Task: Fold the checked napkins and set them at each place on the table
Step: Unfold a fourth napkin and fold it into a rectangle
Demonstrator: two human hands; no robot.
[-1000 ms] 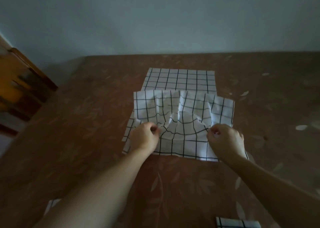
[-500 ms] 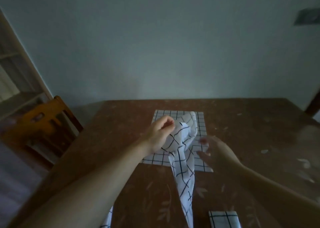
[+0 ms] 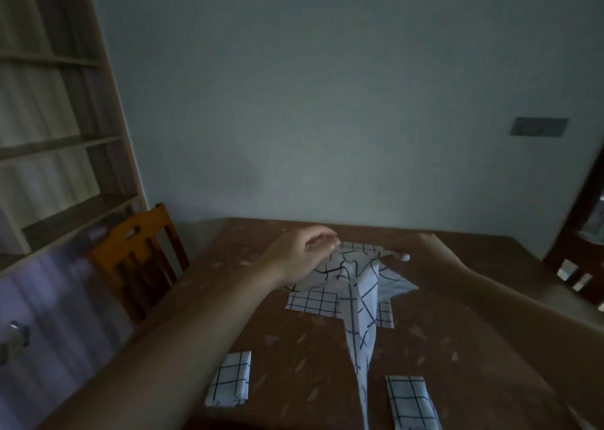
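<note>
Both bare forearms reach out over the brown table (image 3: 294, 348) toward its far middle. The left hand (image 3: 302, 255) is held above the cloth with the wrist bent and the fingers curled downward, pinching the upper edge of a loose checked napkin (image 3: 359, 299). The right hand (image 3: 421, 259) lies lower and further right; its thumb and a fingertip appear to nip the napkin's other top corner, though the hand is dim and smeared by motion, so the grip is hard to confirm. The loose napkin hangs between the hands, bunched and creased, and trails in a narrow pointed tail toward the near edge, where the frame cuts it off.

Under it lies a flat napkin (image 3: 312, 302), spread on the table and largely hidden by the hanging cloth and the left hand. Two folded napkins rest nearer: the left folded napkin (image 3: 230, 380), a slim rectangle, and the right folded napkin (image 3: 410, 400), its near end cut off by the frame.

All the cloths are white with a thin dark grid. The tabletop is matt brown with pale leaf-like marks. A wooden chair (image 3: 137, 259) with a slatted back stands at the table's left side, before pale shelves (image 3: 49, 142). The room is dim, and the right edge is blurred.
</note>
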